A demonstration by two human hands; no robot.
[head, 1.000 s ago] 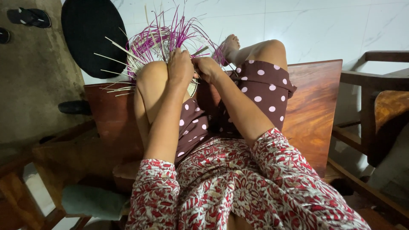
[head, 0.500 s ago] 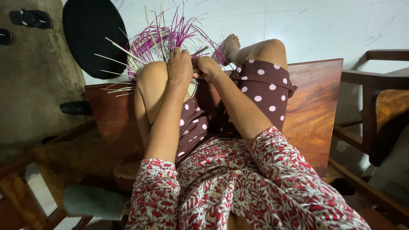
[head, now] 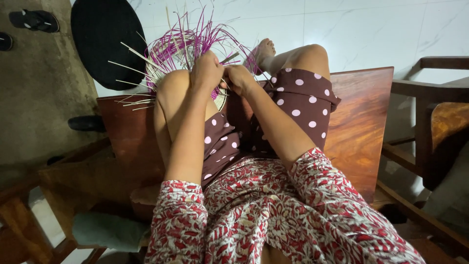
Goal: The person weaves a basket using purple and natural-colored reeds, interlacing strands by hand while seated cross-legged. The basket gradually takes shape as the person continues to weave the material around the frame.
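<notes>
Your left hand and right hand pinch strands on the half-woven basket at upper centre — many purple spokes remain loose.

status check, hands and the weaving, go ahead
Left hand and right hand both gripping half-woven basket. Purple strands splayed up. Left knee against it.

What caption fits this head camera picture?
Both hands, left hand and right hand, work purple and pale strips of a half-woven basket between raised knees.
</notes>
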